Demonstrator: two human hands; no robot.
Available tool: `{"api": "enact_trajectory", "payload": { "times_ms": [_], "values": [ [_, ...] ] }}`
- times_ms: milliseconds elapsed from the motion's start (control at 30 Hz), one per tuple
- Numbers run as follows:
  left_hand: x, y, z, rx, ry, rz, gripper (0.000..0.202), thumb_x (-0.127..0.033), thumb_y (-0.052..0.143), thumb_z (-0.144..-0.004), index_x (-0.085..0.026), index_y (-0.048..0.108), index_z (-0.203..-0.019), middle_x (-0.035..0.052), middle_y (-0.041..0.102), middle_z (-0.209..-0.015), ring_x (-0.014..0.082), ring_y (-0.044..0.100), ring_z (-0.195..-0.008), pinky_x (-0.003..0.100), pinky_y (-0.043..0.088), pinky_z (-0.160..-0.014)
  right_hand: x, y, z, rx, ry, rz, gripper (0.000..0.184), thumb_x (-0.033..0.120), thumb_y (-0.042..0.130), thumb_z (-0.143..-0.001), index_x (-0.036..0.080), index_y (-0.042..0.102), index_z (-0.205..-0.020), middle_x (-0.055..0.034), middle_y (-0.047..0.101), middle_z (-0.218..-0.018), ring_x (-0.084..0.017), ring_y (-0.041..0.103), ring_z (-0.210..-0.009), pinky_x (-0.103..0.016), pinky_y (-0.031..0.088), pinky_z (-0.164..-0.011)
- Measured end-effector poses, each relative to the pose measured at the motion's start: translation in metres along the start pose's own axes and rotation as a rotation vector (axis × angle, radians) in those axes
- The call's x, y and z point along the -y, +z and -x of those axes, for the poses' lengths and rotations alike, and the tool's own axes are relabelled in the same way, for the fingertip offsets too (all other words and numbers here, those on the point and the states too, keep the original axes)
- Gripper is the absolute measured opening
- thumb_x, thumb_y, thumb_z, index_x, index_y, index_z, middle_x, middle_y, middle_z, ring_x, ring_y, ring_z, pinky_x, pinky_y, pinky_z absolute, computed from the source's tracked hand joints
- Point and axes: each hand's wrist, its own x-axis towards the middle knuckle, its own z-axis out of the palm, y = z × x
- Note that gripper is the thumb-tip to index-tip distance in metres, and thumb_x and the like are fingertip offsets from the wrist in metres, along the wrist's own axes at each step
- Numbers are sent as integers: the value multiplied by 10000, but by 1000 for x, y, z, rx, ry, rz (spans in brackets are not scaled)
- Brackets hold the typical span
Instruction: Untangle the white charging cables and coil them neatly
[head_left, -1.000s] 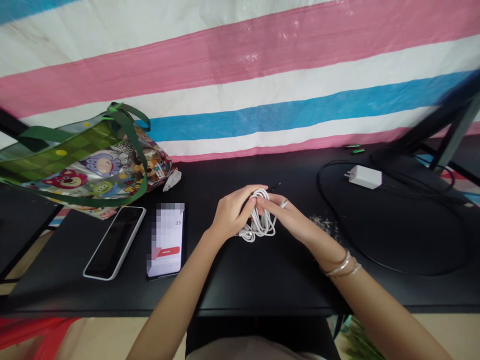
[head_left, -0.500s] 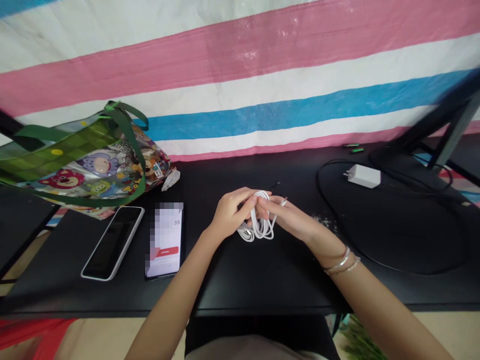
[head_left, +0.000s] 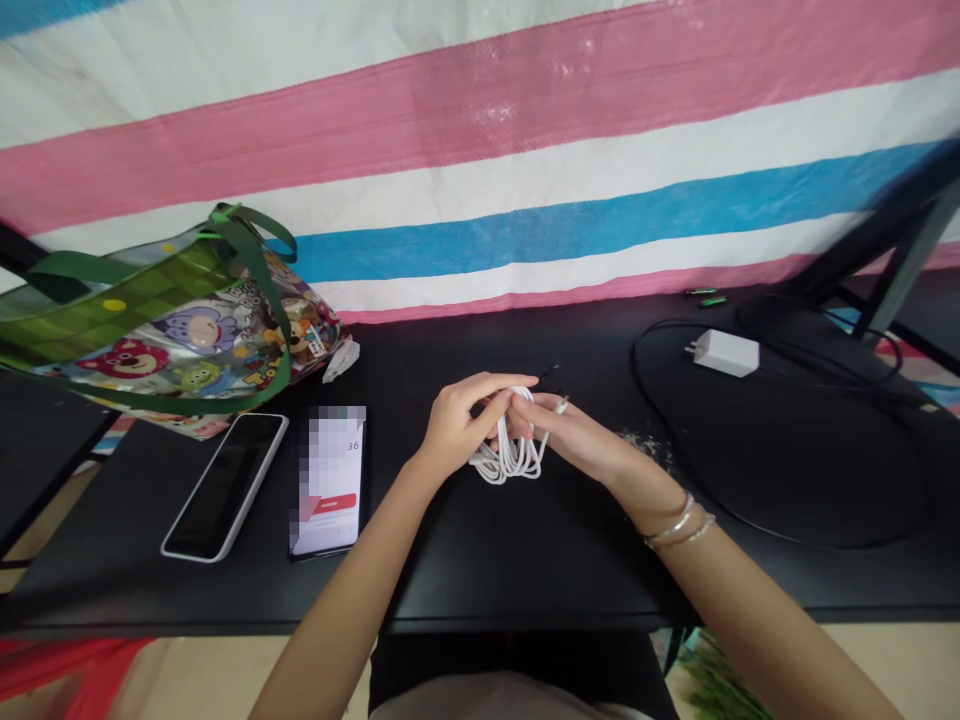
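Gripping one coiled white cable (head_left: 507,462) between left hand (head_left: 459,425) and right hand (head_left: 576,436)

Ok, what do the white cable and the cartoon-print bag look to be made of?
The white cable looks like smooth rubbery plastic, going by its soft sheen. The cartoon-print bag seems to be glossy laminated plastic: it glares and creases.

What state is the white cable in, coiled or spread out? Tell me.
Coiled: the cable sits in gathered loops, held between the left hand and right hand.
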Motion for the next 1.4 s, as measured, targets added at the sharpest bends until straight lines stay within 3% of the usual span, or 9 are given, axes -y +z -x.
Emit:
{"api": "enact_trajectory", "payload": {
  "times_ms": [200, 433, 767, 867, 1067, 1267, 1400],
  "values": [
    [2, -2, 0, -5, 53, -3, 257, -235, 484, -912, -187, 722, -998, 5, 681, -734, 60, 529, -461, 172, 441, -490, 2, 1, 1, 65, -33, 8, 496, 628, 573, -788, 185, 557, -565, -24, 662, -676, -154, 608, -661, -291, 453, -679],
    [4, -4, -1, -18, 102, -37, 230, -210, 514, -901, -203, 741, -937, 32, 736, -828, 129, 662, -722, 207, 498, -649, 2, 0, 1, 90, -46, 65, 506, 626, 539, -814, 181, 629, -592, -30, 680, -719, -159, 622, -722, -290, 446, -734],
    [1, -4, 0, -18, 67, -47, 279, -262, 469, -930, -199, 741, -937, 19, 702, -727, 119, 631, -631, 202, 474, -585, 0, 1, 1, 82, 5, -10, 511, 641, 578, -776, 179, 611, -562, -22, 679, -710, -127, 584, -615, -265, 441, -650],
    [2, -4, -1, -28, 56, -52, 339, -259, 404, -952, -185, 734, -954, 21, 681, -682, 125, 627, -632, 213, 475, -618, 1, 0, 0, 57, -1, -102, 509, 645, 612, -744, 185, 567, -532, -25, 679, -748, -127, 574, -588, -269, 456, -609],
    [5, -3, -2, 10, -26, -31, 287, -230, 424, -912, -195, 699, -988, 45, 727, -977, 167, 671, -869, 231, 511, -725, 7, -9, -1, -51, -14, -245, 549, 615, 686, -691, 200, 405, -466, -6, 631, -690, -150, 619, -687, -263, 487, -638],
    [5, 1, 1, 179, -205, -43, 295, -230, 443, -904, -244, 604, -1150, -17, 727, -835, 151, 685, -727, 234, 507, -684, 14, -12, 0, -84, -38, -258, 609, 636, 663, -692, 219, 274, -480, -9, 591, -695, -203, 636, -748, -308, 504, -592],
    [2, 2, 2, 202, -180, -213, 218, -255, 482, -898, -255, 657, -1029, -19, 722, -819, 161, 670, -733, 239, 476, -667, 19, -12, 2, -151, -95, -268, 645, 632, 697, -654, 219, 237, -469, -11, 570, -697, -220, 626, -775, -344, 520, -630]
  ]
}}
